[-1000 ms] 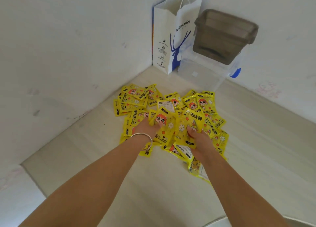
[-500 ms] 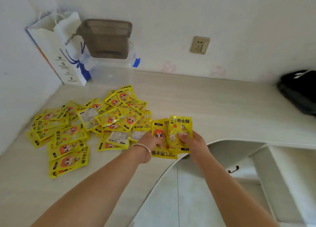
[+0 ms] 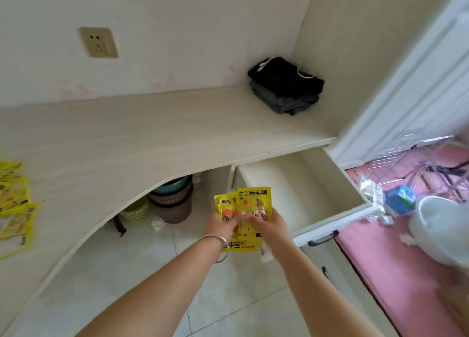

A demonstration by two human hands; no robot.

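Observation:
I hold a small bunch of yellow hand-warmer packets [image 3: 250, 201] with both hands, in the air in front of the desk's curved edge. My left hand [image 3: 221, 225], with a silver bangle on the wrist, pinches the left packets. My right hand [image 3: 269, 224] grips the right ones. The packets overlap and stand upright with cartoon faces showing. More of the same packets [image 3: 15, 204] lie on the desk at the far left edge of view. An open white drawer [image 3: 299, 184] sits just beyond and to the right of my hands.
The pale wooden desk [image 3: 152, 138] curves around a corner. Folded dark clothes [image 3: 286, 85] lie at its back right. Under the desk stand stacked bins [image 3: 172, 199] and a green basket [image 3: 134, 209]. A pink surface [image 3: 406, 260] with a white bowl and small items lies to the right.
I lifted packets off the pile and carried them to the right, away from the desk. The view swung right; the paper bag and the plastic box are out of sight.

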